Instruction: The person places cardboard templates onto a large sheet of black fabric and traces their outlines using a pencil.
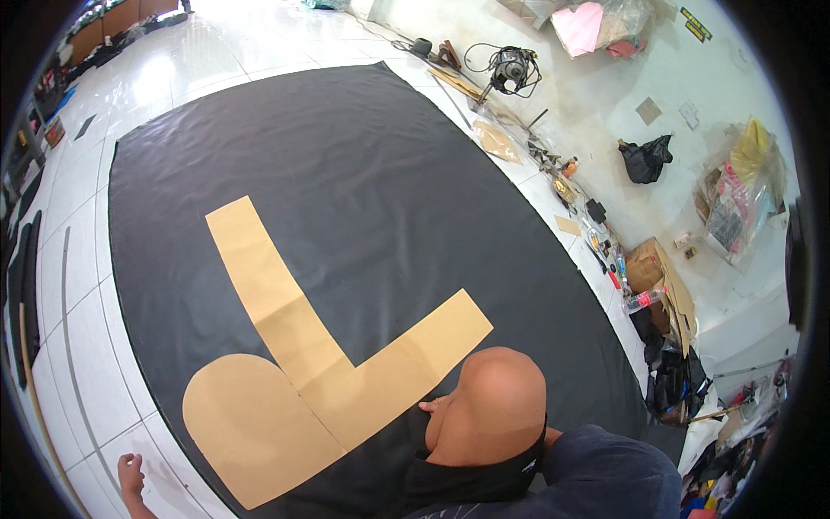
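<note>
Tan paper pattern (328, 363) on black fabric (346, 173), long arm pointing upper left

tan paper pattern (294, 363), black sheet (363, 173), white tiles (86, 346)

Head view, steeply downward (fisheye)
</note>
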Demonstrator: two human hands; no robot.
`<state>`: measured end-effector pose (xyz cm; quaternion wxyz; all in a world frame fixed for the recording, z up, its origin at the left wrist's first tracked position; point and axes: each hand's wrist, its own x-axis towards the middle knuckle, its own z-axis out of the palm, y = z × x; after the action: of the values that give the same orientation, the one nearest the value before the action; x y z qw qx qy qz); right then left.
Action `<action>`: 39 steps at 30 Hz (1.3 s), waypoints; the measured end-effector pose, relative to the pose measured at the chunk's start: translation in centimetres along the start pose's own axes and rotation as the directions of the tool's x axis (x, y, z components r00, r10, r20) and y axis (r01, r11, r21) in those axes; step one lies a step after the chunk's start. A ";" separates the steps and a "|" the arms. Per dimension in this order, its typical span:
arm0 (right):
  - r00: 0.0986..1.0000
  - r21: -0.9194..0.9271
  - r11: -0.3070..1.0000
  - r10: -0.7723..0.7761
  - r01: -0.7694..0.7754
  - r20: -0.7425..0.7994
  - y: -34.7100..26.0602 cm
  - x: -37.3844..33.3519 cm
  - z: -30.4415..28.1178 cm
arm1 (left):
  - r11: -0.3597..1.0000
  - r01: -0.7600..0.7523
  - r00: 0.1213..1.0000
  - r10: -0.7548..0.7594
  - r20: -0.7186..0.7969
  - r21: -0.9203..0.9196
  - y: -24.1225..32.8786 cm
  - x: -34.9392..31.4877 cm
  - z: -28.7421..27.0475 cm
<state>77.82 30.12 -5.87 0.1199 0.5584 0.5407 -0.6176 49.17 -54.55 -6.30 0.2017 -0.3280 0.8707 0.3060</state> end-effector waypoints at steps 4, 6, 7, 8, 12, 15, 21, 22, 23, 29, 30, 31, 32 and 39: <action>1.000 0.002 1.000 -0.001 0.001 -0.012 0.2 0.0 -0.3 | 1.000 -0.017 1.000 0.017 0.001 -0.007 0.6 0.0 0.5; 1.000 0.005 1.000 -0.001 0.001 -0.017 0.2 0.0 -0.4 | 1.000 -0.010 1.000 0.010 0.008 -0.003 1.1 -0.2 0.7; 1.000 0.004 1.000 -0.003 0.003 -0.014 0.2 0.0 -0.4 | 1.000 -0.001 1.000 0.001 0.010 0.000 1.1 -0.2 0.7; 1.000 0.002 1.000 -0.002 0.002 -0.012 0.1 0.0 -0.4 | 1.000 -0.002 1.000 0.002 0.009 0.001 1.1 -0.3 0.6; 1.000 -0.007 1.000 -0.004 0.004 -0.003 -0.1 0.2 -0.1 | 1.000 -0.001 1.000 0.001 0.003 -0.007 1.0 -0.6 0.8; 0.999 -0.029 1.000 -0.004 0.005 0.034 -0.2 1.0 1.4 | 0.999 -0.032 0.999 0.032 -0.043 -0.008 0.1 -1.2 -0.2; 0.998 -0.066 0.997 -0.044 0.047 0.047 -2.1 2.3 4.1 | 0.998 -0.053 0.997 0.054 -0.047 0.034 2.8 -3.0 0.6; 0.998 -0.068 0.996 -0.057 0.059 0.034 -2.7 2.6 4.0 | 0.998 -0.060 0.998 0.059 0.016 0.026 5.3 -3.2 2.2; 0.997 -0.078 0.995 -0.055 0.059 0.060 -3.1 2.7 5.1 | 0.994 -0.084 0.996 0.087 -0.034 0.065 3.8 -3.1 0.9; 0.997 -0.103 0.993 -0.050 0.057 0.064 -4.4 3.5 6.5 | 0.999 -0.009 1.000 0.010 -0.023 0.034 5.4 -5.2 0.6; 0.997 -0.104 0.993 -0.051 0.057 0.054 -4.4 3.5 6.2 | 0.999 0.021 1.000 -0.021 -0.004 0.038 6.5 -5.7 1.1; 0.997 -0.106 0.993 -0.048 0.054 0.060 -4.4 3.6 6.4 | 0.999 0.023 1.000 -0.022 -0.010 0.038 6.0 -5.6 0.7; 0.997 -0.105 0.993 -0.045 0.052 0.066 -4.4 3.6 6.4 | 0.999 0.014 1.000 -0.014 -0.012 0.045 5.7 -5.5 0.4; 0.996 -0.111 0.993 -0.040 0.049 0.078 -4.4 3.7 6.2 | 0.996 -0.058 0.996 0.063 -0.067 0.065 3.1 -3.8 0.6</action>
<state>69.71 28.52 -7.81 0.1579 0.5148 0.5821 -0.6093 49.82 -50.59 -3.40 0.1726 -0.3052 0.8959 0.2727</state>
